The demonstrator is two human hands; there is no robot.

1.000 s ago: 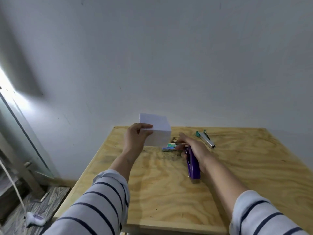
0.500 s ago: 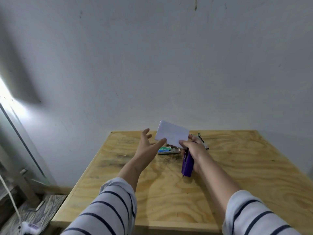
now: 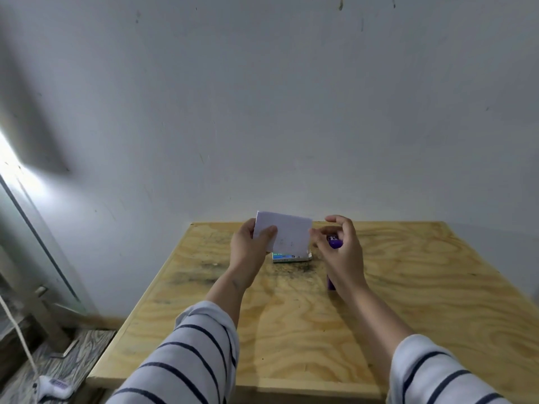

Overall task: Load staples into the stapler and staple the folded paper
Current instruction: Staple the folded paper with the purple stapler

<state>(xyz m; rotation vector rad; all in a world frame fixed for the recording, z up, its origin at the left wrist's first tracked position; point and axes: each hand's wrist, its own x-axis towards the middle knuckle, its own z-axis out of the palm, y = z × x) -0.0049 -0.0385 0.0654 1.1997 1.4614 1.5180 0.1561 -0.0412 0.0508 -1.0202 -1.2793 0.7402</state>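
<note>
My left hand (image 3: 248, 252) pinches the left edge of the white folded paper (image 3: 287, 234) and holds it upright above the far middle of the table. My right hand (image 3: 341, 252) hovers at the paper's right edge with its fingers spread and curled, thumb close to the paper. Under that hand the purple stapler (image 3: 334, 243) lies on the table, and only its two ends show. A small staple box (image 3: 291, 257) with a blue-green label sits on the table just below the paper.
The plywood table (image 3: 408, 301) stands against a plain grey wall. Dark smudges mark the wood near the staple box. On the floor at lower left lie a white cable and a small white device (image 3: 54, 386), beside a glass door frame.
The paper has passed back into my left hand's grip and now stands upright. My right hand has let go of it and spread its fingers above the stapler.
</note>
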